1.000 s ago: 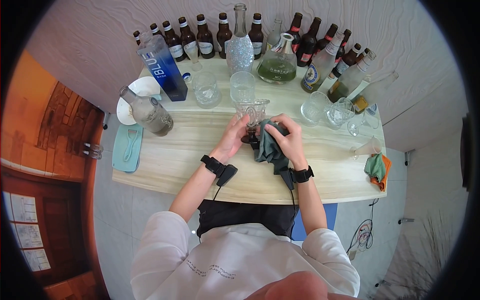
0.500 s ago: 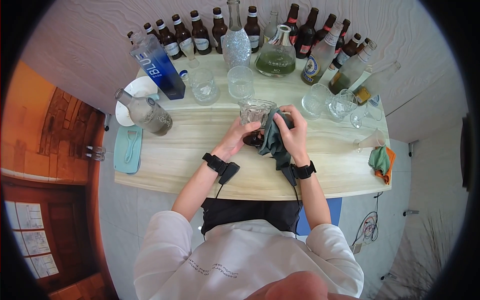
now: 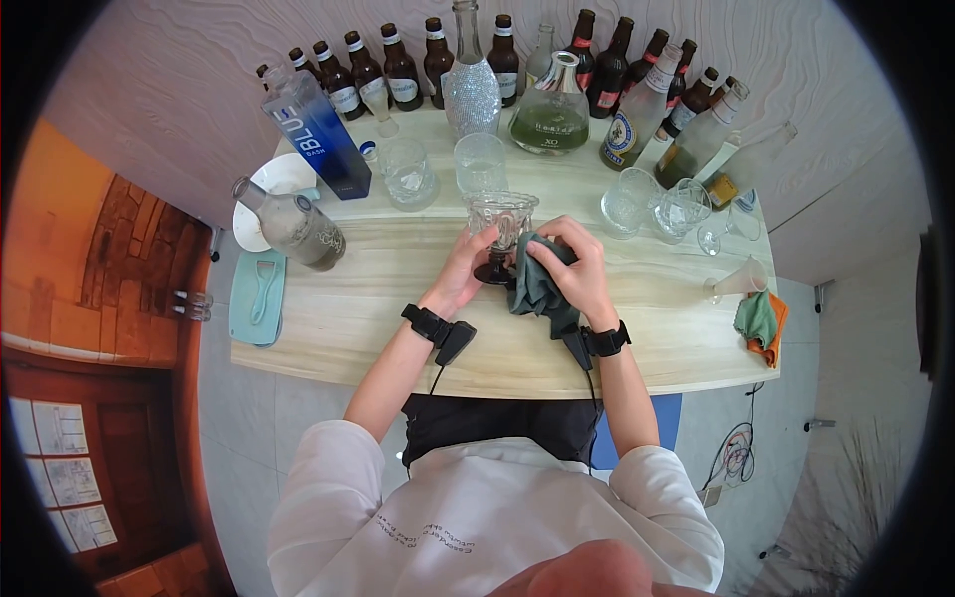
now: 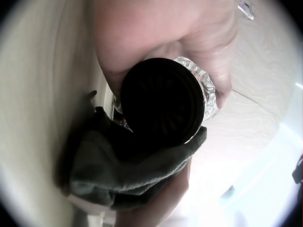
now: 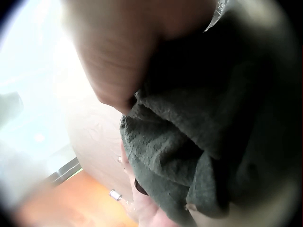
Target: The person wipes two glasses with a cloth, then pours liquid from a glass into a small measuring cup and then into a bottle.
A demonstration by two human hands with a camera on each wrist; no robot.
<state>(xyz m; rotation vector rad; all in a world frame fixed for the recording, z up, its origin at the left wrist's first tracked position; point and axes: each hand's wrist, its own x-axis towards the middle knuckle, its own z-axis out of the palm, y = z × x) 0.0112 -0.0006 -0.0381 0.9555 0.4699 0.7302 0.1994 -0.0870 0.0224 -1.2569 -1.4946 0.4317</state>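
In the head view my left hand [image 3: 461,271] grips a clear patterned glass goblet [image 3: 505,211] with a dark stem and foot, held over the near half of the table. My right hand [image 3: 580,271] pinches a bunched dark green cloth [image 3: 542,287] against the goblet's right side. The left wrist view looks straight at the round, dark foot [image 4: 163,101], with the scalloped clear rim behind it and the cloth [image 4: 130,165] pressed up below. Folds of the cloth [image 5: 165,137] fill much of the right wrist view and hide most of the goblet there.
Tumblers [image 3: 481,164] stand just beyond the hands, with more glasses [image 3: 630,204] to the right. Bottles line the back, including a tall blue one [image 3: 323,139]. A grey bottle [image 3: 303,234] and teal board [image 3: 256,298] sit left; folded cloths [image 3: 758,323] lie at the right edge.
The goblet shifted right and tipped, then came back left, its dark foot now showing more fully. The right hand and cloth moved along its side. The head view shifted slightly.
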